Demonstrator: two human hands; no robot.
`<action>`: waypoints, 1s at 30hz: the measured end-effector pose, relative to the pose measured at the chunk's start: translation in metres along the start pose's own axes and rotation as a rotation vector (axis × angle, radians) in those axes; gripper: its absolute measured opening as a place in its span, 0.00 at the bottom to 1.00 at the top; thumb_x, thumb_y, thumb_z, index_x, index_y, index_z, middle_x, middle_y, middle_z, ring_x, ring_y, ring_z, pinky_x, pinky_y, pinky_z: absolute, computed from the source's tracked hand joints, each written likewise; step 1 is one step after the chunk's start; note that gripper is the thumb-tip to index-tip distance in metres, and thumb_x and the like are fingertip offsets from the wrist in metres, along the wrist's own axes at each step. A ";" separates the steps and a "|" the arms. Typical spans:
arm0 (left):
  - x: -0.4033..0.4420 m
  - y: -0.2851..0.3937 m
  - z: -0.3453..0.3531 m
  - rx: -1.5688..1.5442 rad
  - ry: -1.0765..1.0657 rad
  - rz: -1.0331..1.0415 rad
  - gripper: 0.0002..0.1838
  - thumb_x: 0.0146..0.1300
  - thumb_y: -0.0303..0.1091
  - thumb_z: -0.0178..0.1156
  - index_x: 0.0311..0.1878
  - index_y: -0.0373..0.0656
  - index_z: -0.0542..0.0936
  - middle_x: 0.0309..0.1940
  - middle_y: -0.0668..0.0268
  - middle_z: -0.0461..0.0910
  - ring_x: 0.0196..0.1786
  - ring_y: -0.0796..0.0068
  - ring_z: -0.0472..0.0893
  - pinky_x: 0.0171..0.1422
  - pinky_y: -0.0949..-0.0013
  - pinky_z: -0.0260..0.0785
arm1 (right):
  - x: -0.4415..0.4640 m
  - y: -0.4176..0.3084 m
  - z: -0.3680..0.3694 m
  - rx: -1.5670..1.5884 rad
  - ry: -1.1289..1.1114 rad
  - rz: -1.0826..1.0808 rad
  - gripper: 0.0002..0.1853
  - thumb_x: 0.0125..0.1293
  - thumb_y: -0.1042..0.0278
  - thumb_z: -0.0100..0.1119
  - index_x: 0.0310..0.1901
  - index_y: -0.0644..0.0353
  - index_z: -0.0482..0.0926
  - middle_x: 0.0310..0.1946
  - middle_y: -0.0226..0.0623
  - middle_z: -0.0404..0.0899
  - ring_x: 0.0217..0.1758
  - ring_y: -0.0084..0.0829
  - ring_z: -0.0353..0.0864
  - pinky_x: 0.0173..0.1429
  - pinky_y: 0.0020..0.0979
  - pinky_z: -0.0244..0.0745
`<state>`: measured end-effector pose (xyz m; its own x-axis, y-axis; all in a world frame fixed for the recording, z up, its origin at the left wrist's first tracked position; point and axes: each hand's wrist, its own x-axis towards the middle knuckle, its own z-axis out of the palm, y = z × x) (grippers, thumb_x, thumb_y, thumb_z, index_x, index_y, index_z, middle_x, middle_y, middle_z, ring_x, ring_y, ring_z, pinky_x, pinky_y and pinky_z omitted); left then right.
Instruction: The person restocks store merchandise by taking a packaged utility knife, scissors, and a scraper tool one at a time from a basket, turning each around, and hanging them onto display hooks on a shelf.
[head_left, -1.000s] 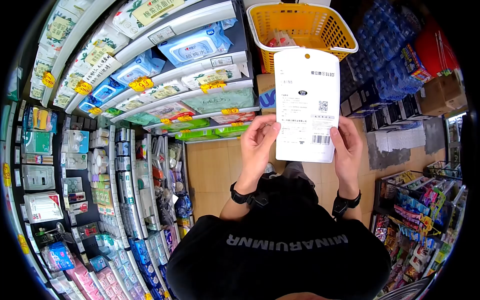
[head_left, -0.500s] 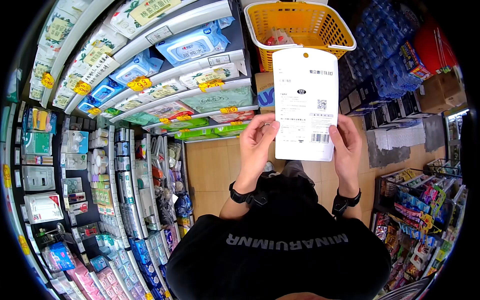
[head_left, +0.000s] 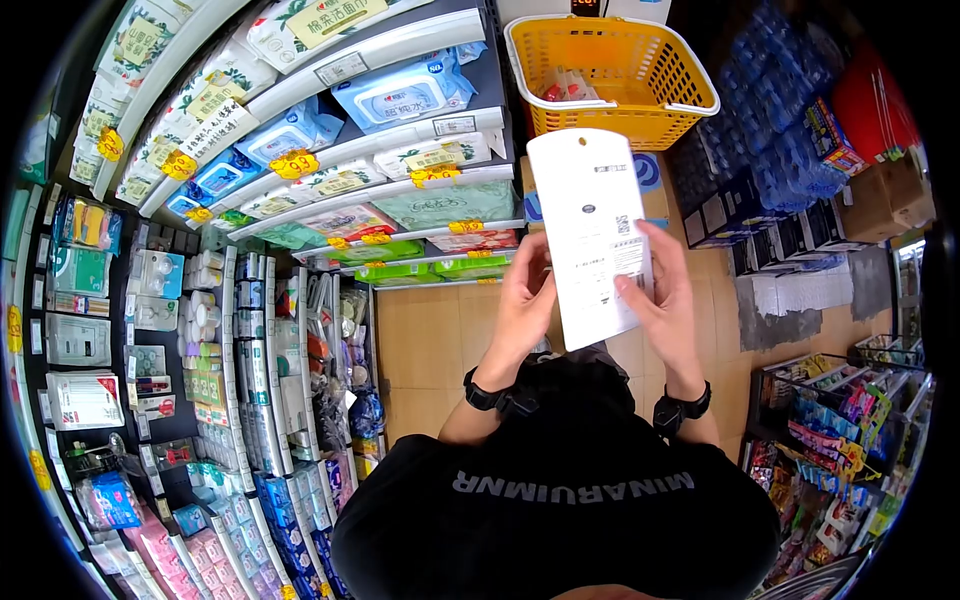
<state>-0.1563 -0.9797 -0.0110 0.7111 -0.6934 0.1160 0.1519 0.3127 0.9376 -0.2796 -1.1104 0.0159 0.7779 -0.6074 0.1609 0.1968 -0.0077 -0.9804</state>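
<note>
Between both hands I hold a white hang-card package (head_left: 588,240) with a punched hole at its top. Its printed back faces me, with small text, a QR code and a barcode partly behind my thumb. My left hand (head_left: 523,305) is closed on its left edge, thumb along the side and fingers partly hidden behind. On the lower right, my right hand (head_left: 662,305) grips the card, with its thumb pressed on the printed face. The card leans a little, its top towards the left. What is on its other side is hidden.
A yellow shopping basket (head_left: 685,110) with a few packaged items inside stands ahead, beyond the card. Shelves of wipes (head_left: 405,92) and tissues run along the left. Wrapped packs of bottles (head_left: 790,150) and a cardboard box (head_left: 885,198) stand at the right. A snack rack (head_left: 840,430) is lower right.
The package has tilted and turned, its top moving left and its body lower. My right hand has moved inward, its thumb now further onto the printed face. My left hand still holds the left edge.
</note>
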 end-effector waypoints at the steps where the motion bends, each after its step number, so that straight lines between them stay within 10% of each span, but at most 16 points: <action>1: -0.002 0.001 0.000 -0.012 0.002 -0.046 0.21 0.74 0.27 0.54 0.67 0.36 0.68 0.59 0.59 0.77 0.62 0.74 0.76 0.67 0.68 0.67 | -0.001 0.001 0.002 0.022 -0.070 0.028 0.33 0.66 0.82 0.61 0.71 0.63 0.60 0.59 0.45 0.73 0.60 0.30 0.76 0.61 0.32 0.73; 5: -0.010 -0.013 -0.018 -0.114 -0.110 -0.323 0.29 0.78 0.40 0.48 0.75 0.37 0.59 0.67 0.56 0.71 0.68 0.69 0.72 0.71 0.66 0.64 | -0.002 0.000 0.012 -0.131 -0.162 0.040 0.31 0.66 0.74 0.64 0.69 0.62 0.66 0.62 0.40 0.73 0.64 0.33 0.72 0.67 0.36 0.67; 13: -0.011 0.015 -0.023 -0.040 -0.150 -0.201 0.31 0.78 0.54 0.47 0.70 0.36 0.66 0.59 0.62 0.73 0.59 0.74 0.74 0.66 0.70 0.65 | -0.006 0.003 0.032 -0.444 -0.216 -0.197 0.27 0.67 0.70 0.63 0.66 0.64 0.71 0.62 0.44 0.74 0.63 0.37 0.75 0.64 0.36 0.70; 30: -0.083 0.059 -0.094 0.219 0.392 -0.009 0.20 0.75 0.43 0.57 0.60 0.39 0.73 0.45 0.66 0.78 0.41 0.82 0.76 0.46 0.74 0.69 | -0.001 0.010 0.100 0.006 -0.350 0.080 0.12 0.73 0.78 0.55 0.56 0.70 0.73 0.49 0.36 0.80 0.52 0.20 0.76 0.59 0.24 0.69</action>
<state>-0.1422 -0.8427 0.0042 0.9232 -0.3841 0.0143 0.0402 0.1336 0.9902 -0.2191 -1.0308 0.0173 0.9482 -0.2967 0.1139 0.1297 0.0340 -0.9910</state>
